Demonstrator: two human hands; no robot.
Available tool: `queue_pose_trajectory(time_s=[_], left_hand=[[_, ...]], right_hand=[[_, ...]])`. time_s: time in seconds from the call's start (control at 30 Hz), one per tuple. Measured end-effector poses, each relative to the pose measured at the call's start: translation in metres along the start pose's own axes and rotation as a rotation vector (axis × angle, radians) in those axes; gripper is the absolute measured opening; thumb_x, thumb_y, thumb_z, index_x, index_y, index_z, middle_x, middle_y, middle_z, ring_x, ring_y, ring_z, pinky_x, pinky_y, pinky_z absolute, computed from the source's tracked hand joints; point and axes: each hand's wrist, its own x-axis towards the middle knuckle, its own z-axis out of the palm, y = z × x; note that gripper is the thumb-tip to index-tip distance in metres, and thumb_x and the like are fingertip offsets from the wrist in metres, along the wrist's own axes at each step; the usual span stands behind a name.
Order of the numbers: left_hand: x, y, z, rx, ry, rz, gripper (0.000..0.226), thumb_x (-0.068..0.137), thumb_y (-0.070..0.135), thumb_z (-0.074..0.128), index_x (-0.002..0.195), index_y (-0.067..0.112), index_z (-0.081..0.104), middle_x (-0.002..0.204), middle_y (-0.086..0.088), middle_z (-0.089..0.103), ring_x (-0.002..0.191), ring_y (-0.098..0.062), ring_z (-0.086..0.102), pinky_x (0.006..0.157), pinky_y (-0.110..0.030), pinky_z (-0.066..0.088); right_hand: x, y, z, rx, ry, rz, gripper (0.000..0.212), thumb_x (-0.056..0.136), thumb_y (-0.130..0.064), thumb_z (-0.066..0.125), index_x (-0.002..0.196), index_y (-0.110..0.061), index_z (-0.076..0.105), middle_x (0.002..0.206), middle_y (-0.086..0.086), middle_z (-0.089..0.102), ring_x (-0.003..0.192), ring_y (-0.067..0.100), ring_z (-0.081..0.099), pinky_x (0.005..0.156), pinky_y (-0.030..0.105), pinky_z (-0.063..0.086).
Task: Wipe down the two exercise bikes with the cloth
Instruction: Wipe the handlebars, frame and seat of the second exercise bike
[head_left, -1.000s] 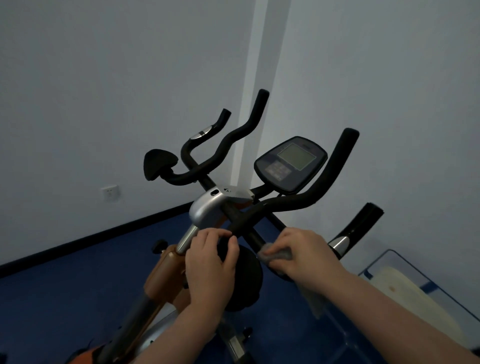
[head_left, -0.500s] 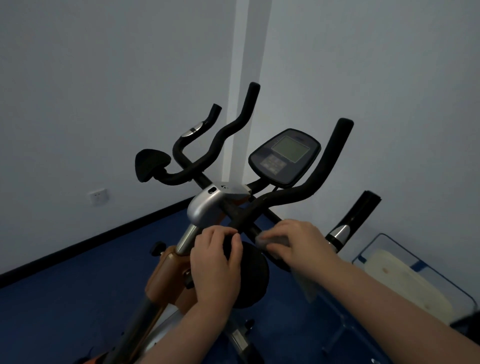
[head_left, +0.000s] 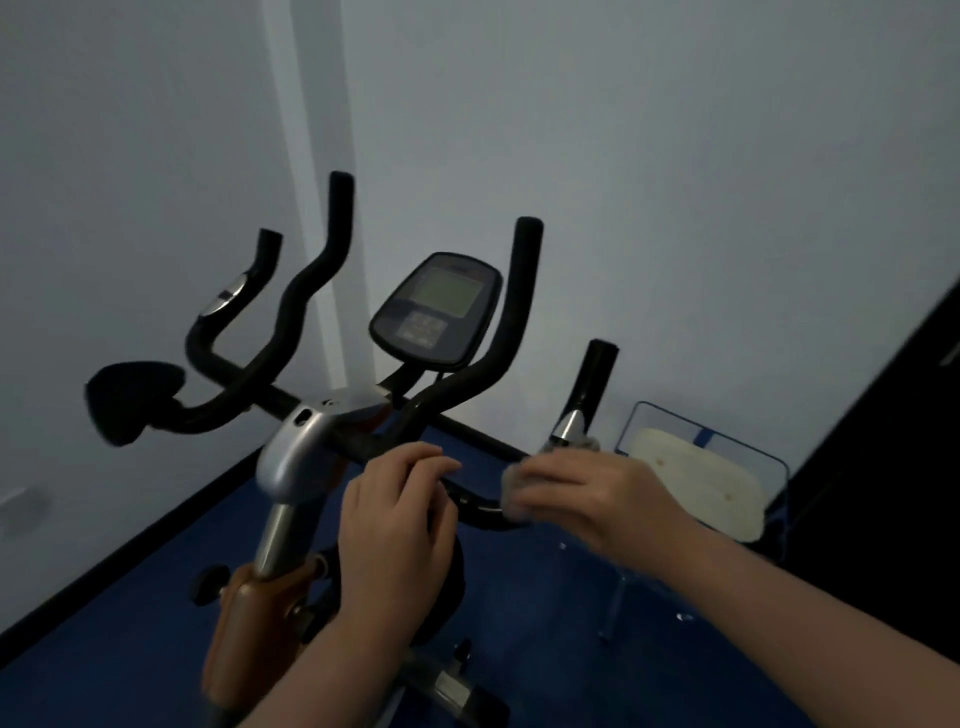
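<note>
An exercise bike (head_left: 301, 457) with black handlebars, a silver stem cap and an orange frame fills the middle of the head view. Its console (head_left: 436, 309) stands between the upright grips. My left hand (head_left: 395, 535) rests with curled fingers on the black pad and bar below the stem. My right hand (head_left: 587, 493) grips a grey cloth (head_left: 519, 486) pressed onto the lower right handlebar, just under the chrome-ended grip (head_left: 587, 395). Only one bike is in view.
A white wall corner stands close behind the bike. The floor (head_left: 104, 623) is dark blue. A blue wire-framed holder with a pale pad (head_left: 696, 483) sits at the right, beside a dark panel (head_left: 883, 493).
My right hand has slid the cloth rightward along the lower handlebar toward the chrome-ended grip. The view has swung left, so the bike appears more upright. My left hand has stayed on the pad.
</note>
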Motion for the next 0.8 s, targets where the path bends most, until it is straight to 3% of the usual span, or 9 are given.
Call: queue_pose_trajectory(time_s=[0.13,0.2,0.3,0.4,0.53,0.63,0.73,0.8], left_hand=[[0.008,0.004,0.007,-0.040,-0.039,-0.037,0.030,0.070,-0.001,0.074,0.093,0.018,0.069,0.104,0.005,0.063,0.088,-0.014,0.060,0.075,-0.027,0.037],[0.005,0.003,0.009,-0.050,-0.037,-0.026,0.029,0.070,-0.002,0.073,0.091,0.019,0.069,0.102,0.006,0.063,0.085,-0.013,0.061,0.071,-0.028,0.039],[0.004,-0.001,0.010,-0.068,-0.030,-0.011,0.027,0.072,-0.001,0.072,0.090,0.019,0.069,0.100,0.007,0.063,0.079,-0.011,0.060,0.065,-0.028,0.041],[0.004,-0.002,0.011,-0.083,-0.041,-0.012,0.024,0.073,0.002,0.069,0.090,0.019,0.069,0.101,0.008,0.063,0.075,-0.009,0.057,0.063,-0.028,0.041],[0.003,-0.002,0.011,-0.093,-0.030,-0.003,0.018,0.080,0.008,0.061,0.091,0.020,0.069,0.101,0.009,0.063,0.073,-0.008,0.056,0.061,-0.029,0.043],[0.003,-0.001,0.010,-0.099,-0.044,-0.005,0.022,0.083,0.020,0.049,0.092,0.022,0.068,0.101,0.011,0.062,0.073,-0.006,0.055,0.060,-0.028,0.042],[0.004,-0.003,0.010,-0.088,-0.052,-0.001,0.024,0.082,0.024,0.046,0.093,0.023,0.068,0.101,0.012,0.061,0.069,-0.005,0.053,0.058,-0.027,0.040],[0.005,-0.003,0.011,-0.082,-0.045,-0.002,0.024,0.082,0.025,0.046,0.092,0.024,0.068,0.100,0.013,0.061,0.068,-0.004,0.052,0.059,-0.025,0.037]], right_hand=[[0.001,0.015,-0.002,0.091,0.201,0.368,0.023,0.085,-0.018,0.073,0.108,-0.020,0.075,0.122,-0.009,0.065,0.106,0.010,0.064,0.087,0.033,0.055],[-0.003,-0.004,0.020,0.197,0.394,0.579,0.027,0.084,-0.012,0.074,0.110,-0.019,0.074,0.125,-0.009,0.063,0.112,0.006,0.060,0.096,0.021,0.047],[-0.007,-0.050,0.060,0.365,0.709,0.812,0.035,0.081,-0.006,0.074,0.113,-0.017,0.071,0.128,-0.008,0.060,0.117,-0.005,0.054,0.097,0.007,0.039],[0.007,-0.055,0.069,0.408,0.854,0.907,0.034,0.081,-0.006,0.075,0.113,-0.017,0.071,0.127,-0.005,0.059,0.115,-0.004,0.053,0.097,0.007,0.038],[0.034,-0.006,0.042,0.396,0.982,1.119,0.028,0.083,-0.010,0.074,0.111,-0.011,0.071,0.113,0.000,0.050,0.097,-0.002,0.047,0.089,0.002,0.036],[0.038,-0.006,0.051,0.472,1.013,1.233,0.028,0.088,-0.023,0.069,0.116,-0.020,0.069,0.108,-0.007,0.054,0.089,-0.008,0.050,0.079,-0.003,0.034],[0.031,-0.027,0.072,0.525,1.065,1.232,0.028,0.089,-0.030,0.068,0.117,-0.032,0.066,0.104,-0.021,0.053,0.096,-0.018,0.050,0.078,-0.005,0.034],[0.035,-0.016,0.066,0.542,1.075,1.198,0.026,0.087,-0.026,0.070,0.112,-0.033,0.067,0.104,-0.020,0.055,0.095,-0.016,0.051,0.080,-0.003,0.036]])
